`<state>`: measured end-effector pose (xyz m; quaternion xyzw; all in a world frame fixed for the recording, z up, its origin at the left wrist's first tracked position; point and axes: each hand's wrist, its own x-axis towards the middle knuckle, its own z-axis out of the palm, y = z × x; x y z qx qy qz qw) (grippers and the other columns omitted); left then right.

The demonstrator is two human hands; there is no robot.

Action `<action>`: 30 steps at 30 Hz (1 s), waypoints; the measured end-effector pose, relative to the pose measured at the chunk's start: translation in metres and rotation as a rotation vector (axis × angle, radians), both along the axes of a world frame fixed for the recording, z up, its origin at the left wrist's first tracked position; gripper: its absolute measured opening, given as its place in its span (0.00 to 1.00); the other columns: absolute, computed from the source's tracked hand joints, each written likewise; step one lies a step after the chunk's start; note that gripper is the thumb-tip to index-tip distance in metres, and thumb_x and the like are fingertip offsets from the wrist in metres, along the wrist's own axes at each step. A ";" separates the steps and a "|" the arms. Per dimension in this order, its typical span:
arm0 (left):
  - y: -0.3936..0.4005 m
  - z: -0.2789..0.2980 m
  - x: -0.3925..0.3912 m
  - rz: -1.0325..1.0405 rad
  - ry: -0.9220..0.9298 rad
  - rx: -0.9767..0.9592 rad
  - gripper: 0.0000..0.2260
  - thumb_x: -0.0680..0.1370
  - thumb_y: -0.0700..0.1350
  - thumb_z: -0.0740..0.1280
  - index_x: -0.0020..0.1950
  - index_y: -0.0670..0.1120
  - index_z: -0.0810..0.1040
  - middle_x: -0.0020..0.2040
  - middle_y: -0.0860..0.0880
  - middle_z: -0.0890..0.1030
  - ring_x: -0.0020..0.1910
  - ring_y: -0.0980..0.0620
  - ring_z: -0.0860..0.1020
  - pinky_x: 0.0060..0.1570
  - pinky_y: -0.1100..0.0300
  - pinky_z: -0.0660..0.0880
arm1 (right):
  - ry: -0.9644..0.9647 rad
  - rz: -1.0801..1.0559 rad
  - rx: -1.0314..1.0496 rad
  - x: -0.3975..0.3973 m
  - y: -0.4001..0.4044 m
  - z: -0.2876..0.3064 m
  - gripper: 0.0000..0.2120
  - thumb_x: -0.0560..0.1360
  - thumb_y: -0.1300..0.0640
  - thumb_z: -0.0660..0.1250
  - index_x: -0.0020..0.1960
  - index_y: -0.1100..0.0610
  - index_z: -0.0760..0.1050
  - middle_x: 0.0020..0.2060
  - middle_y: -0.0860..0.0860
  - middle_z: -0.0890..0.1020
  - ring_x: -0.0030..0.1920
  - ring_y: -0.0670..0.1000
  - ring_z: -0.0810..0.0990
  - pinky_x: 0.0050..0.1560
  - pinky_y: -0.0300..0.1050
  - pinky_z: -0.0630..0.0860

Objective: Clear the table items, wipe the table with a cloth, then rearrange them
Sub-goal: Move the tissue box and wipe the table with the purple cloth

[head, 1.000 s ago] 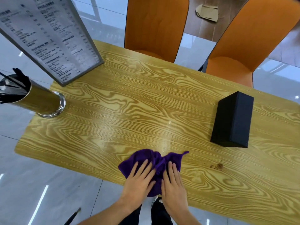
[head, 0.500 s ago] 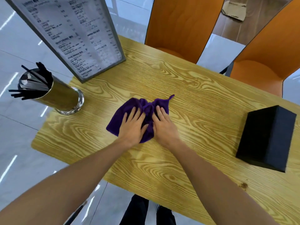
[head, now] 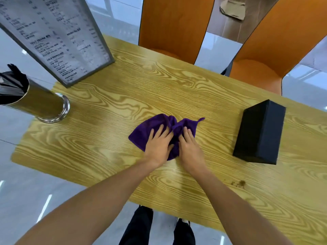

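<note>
A crumpled purple cloth [head: 146,131] lies near the middle of the wood-grain table [head: 123,106]. My left hand [head: 158,146] and my right hand [head: 190,149] press flat on it side by side, fingers spread. A framed menu stand [head: 56,36] rises at the far left corner. In front of it stands a metal cup [head: 44,106] holding black straws. A black box [head: 260,132] stands upright on the right.
A small brown stain [head: 238,183] marks the table near the front edge, right of my right forearm. Two orange chairs [head: 173,27] [head: 276,50] stand behind the far edge. Shiny tiled floor surrounds the table; my legs show below it.
From the near edge a second ago, both hands pushed the cloth far across the table, then drew it back toward the middle and rightward. The other items stayed put.
</note>
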<state>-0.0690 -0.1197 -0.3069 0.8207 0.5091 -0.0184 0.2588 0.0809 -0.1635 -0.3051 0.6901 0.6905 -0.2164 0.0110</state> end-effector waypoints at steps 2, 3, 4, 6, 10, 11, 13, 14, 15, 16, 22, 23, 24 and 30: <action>-0.039 0.000 0.005 0.048 -0.063 0.027 0.22 0.83 0.49 0.60 0.78 0.52 0.65 0.77 0.53 0.67 0.80 0.50 0.57 0.78 0.47 0.53 | 0.041 -0.024 -0.007 0.002 -0.034 0.004 0.27 0.81 0.63 0.61 0.79 0.61 0.61 0.81 0.57 0.54 0.81 0.55 0.49 0.78 0.46 0.58; -0.059 0.001 0.008 0.088 -0.100 0.035 0.20 0.83 0.48 0.61 0.76 0.51 0.69 0.75 0.53 0.71 0.78 0.50 0.61 0.77 0.48 0.56 | 0.037 -0.024 -0.025 0.004 -0.050 0.006 0.27 0.81 0.63 0.62 0.78 0.61 0.62 0.81 0.57 0.55 0.81 0.54 0.51 0.77 0.45 0.59; -0.080 0.001 0.011 0.130 -0.133 0.044 0.18 0.82 0.46 0.63 0.73 0.50 0.73 0.72 0.52 0.75 0.76 0.50 0.66 0.76 0.48 0.60 | 0.027 -0.020 -0.039 0.005 -0.066 0.009 0.26 0.79 0.63 0.65 0.76 0.61 0.65 0.80 0.56 0.59 0.80 0.54 0.54 0.75 0.45 0.61; -0.119 0.000 0.016 0.199 -0.160 0.075 0.14 0.81 0.44 0.66 0.66 0.48 0.79 0.65 0.51 0.81 0.71 0.50 0.73 0.72 0.48 0.67 | 0.034 0.006 -0.055 0.009 -0.096 0.015 0.26 0.73 0.64 0.73 0.70 0.62 0.75 0.74 0.58 0.71 0.75 0.54 0.68 0.69 0.45 0.71; -0.177 0.002 0.035 0.332 -0.182 0.086 0.10 0.80 0.44 0.69 0.59 0.46 0.84 0.58 0.49 0.85 0.64 0.51 0.79 0.67 0.49 0.73 | 0.067 0.066 -0.041 0.034 -0.139 0.024 0.24 0.70 0.64 0.73 0.66 0.61 0.78 0.67 0.56 0.79 0.69 0.53 0.76 0.64 0.45 0.75; -0.181 0.005 0.042 0.379 -0.191 0.085 0.09 0.80 0.45 0.69 0.59 0.46 0.84 0.56 0.49 0.86 0.64 0.50 0.80 0.66 0.50 0.74 | 0.073 0.077 -0.049 0.042 -0.142 0.026 0.23 0.72 0.64 0.72 0.67 0.61 0.77 0.68 0.56 0.78 0.70 0.53 0.75 0.65 0.45 0.75; -0.179 0.012 0.059 0.424 -0.211 0.082 0.10 0.81 0.46 0.68 0.59 0.46 0.84 0.55 0.48 0.86 0.65 0.47 0.79 0.65 0.48 0.74 | 0.062 0.102 -0.080 0.061 -0.136 0.031 0.23 0.76 0.61 0.68 0.70 0.60 0.72 0.72 0.56 0.75 0.74 0.53 0.70 0.69 0.46 0.71; -0.174 0.016 0.069 0.418 -0.218 0.073 0.11 0.81 0.47 0.67 0.60 0.47 0.84 0.56 0.48 0.86 0.66 0.46 0.78 0.66 0.47 0.73 | 0.056 0.112 -0.096 0.073 -0.130 0.033 0.24 0.77 0.59 0.68 0.72 0.59 0.69 0.74 0.55 0.72 0.75 0.52 0.67 0.70 0.46 0.68; -0.167 0.019 0.079 0.408 -0.220 0.054 0.12 0.82 0.48 0.66 0.62 0.47 0.83 0.57 0.48 0.85 0.68 0.46 0.77 0.67 0.47 0.72 | 0.045 0.113 -0.109 0.083 -0.121 0.035 0.25 0.77 0.59 0.68 0.73 0.59 0.68 0.75 0.55 0.70 0.76 0.52 0.65 0.71 0.45 0.67; -0.160 0.021 0.090 0.393 -0.218 0.034 0.13 0.82 0.49 0.64 0.63 0.48 0.82 0.59 0.48 0.85 0.69 0.46 0.75 0.68 0.47 0.71 | 0.030 0.108 -0.111 0.096 -0.114 0.038 0.25 0.77 0.60 0.68 0.73 0.58 0.67 0.75 0.54 0.69 0.77 0.52 0.64 0.71 0.45 0.67; -0.141 0.019 0.148 0.303 -0.225 -0.059 0.16 0.82 0.50 0.63 0.70 0.52 0.77 0.64 0.48 0.81 0.70 0.49 0.73 0.61 0.51 0.75 | -0.075 0.078 -0.131 0.158 -0.100 0.045 0.14 0.78 0.62 0.62 0.63 0.58 0.70 0.60 0.54 0.78 0.60 0.56 0.79 0.47 0.49 0.73; -0.144 0.018 0.154 0.303 -0.233 -0.061 0.16 0.82 0.51 0.63 0.69 0.53 0.77 0.63 0.49 0.82 0.68 0.50 0.74 0.59 0.52 0.75 | -0.073 0.083 -0.133 0.165 -0.102 0.045 0.10 0.79 0.62 0.61 0.60 0.57 0.70 0.58 0.54 0.79 0.57 0.57 0.80 0.43 0.48 0.71; -0.147 0.018 0.159 0.309 -0.245 -0.061 0.15 0.82 0.51 0.63 0.69 0.54 0.78 0.60 0.50 0.83 0.65 0.51 0.75 0.57 0.52 0.76 | -0.067 0.085 -0.137 0.172 -0.105 0.045 0.08 0.80 0.61 0.59 0.58 0.57 0.69 0.56 0.54 0.80 0.55 0.58 0.80 0.42 0.48 0.68; -0.159 0.017 0.185 0.336 -0.292 -0.124 0.14 0.82 0.55 0.62 0.67 0.59 0.78 0.54 0.51 0.82 0.59 0.57 0.75 0.55 0.57 0.76 | -0.013 0.036 -0.118 0.210 -0.130 0.048 0.06 0.81 0.58 0.56 0.56 0.57 0.69 0.53 0.55 0.80 0.54 0.59 0.79 0.43 0.52 0.71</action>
